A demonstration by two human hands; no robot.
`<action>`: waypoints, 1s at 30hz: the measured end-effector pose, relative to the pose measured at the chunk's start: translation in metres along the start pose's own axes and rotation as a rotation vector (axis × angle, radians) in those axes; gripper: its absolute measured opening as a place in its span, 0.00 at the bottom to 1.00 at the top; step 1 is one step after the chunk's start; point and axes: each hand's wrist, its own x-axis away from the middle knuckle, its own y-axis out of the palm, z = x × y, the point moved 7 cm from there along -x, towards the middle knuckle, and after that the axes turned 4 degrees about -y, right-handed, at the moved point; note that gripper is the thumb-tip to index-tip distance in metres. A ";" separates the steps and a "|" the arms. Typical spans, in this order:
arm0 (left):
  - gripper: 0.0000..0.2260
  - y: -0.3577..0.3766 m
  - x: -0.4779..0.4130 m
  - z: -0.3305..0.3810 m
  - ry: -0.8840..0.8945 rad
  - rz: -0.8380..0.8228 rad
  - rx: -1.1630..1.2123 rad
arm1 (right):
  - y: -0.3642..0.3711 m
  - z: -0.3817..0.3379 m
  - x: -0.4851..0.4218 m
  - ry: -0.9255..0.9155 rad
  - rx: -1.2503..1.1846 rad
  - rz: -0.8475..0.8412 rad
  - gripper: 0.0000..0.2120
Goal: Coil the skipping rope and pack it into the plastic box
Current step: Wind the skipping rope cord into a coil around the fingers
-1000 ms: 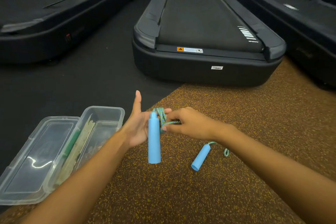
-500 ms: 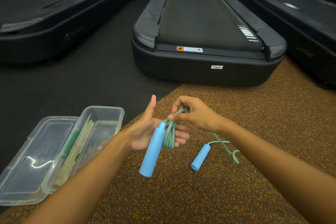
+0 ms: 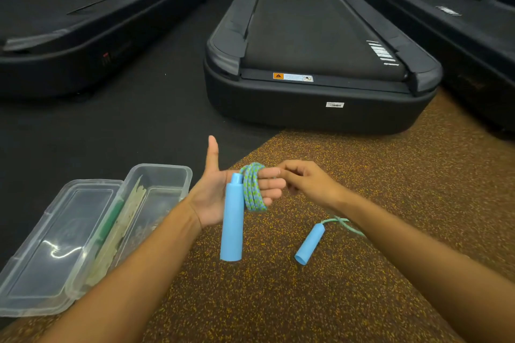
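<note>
The skipping rope's green-and-blue cord is wound in a coil (image 3: pixel 252 189) round the fingers of my left hand (image 3: pixel 211 195), whose thumb points up. One light blue handle (image 3: pixel 232 225) hangs down from the coil in front of my palm. My right hand (image 3: pixel 309 184) is at my left fingertips with its fingers curled in a pinch; the cord inside it is hidden. A loose stretch of cord (image 3: pixel 344 224) comes out from under my right wrist. It runs to the second blue handle (image 3: pixel 309 243), which lies on the floor. The clear plastic box (image 3: pixel 167 172) sits open to the left.
The box's hinged lid (image 3: pixel 55 231) lies flat beside it, and a green stick and pale flat pieces lie inside the box. A black treadmill (image 3: pixel 315 36) stands straight ahead, with others at the left and right. The floor is brown speckled rubber here and black further left.
My right hand swung up over my left fingers and back down, laying another turn on the coil. The loose cord on the floor got shorter. The hanging handle swung back upright.
</note>
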 end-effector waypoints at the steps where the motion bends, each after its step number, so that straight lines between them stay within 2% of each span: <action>1: 0.52 -0.002 0.000 0.001 0.018 0.020 0.008 | 0.001 0.004 0.001 0.009 0.012 -0.006 0.09; 8: 0.48 -0.010 0.001 0.018 0.248 0.164 0.155 | 0.017 0.018 0.003 0.086 0.011 -0.066 0.10; 10: 0.47 -0.014 0.004 0.025 0.311 0.186 0.178 | 0.022 0.024 0.004 0.142 -0.010 -0.126 0.14; 14: 0.46 -0.028 0.011 0.037 0.396 0.238 0.206 | 0.033 0.031 0.012 0.212 0.046 -0.266 0.13; 24: 0.46 -0.038 0.010 0.031 0.398 0.335 0.209 | 0.047 0.014 0.012 0.154 0.214 -0.323 0.12; 30: 0.48 -0.041 0.007 0.026 0.302 0.349 0.122 | 0.037 -0.008 0.012 0.064 0.356 -0.287 0.12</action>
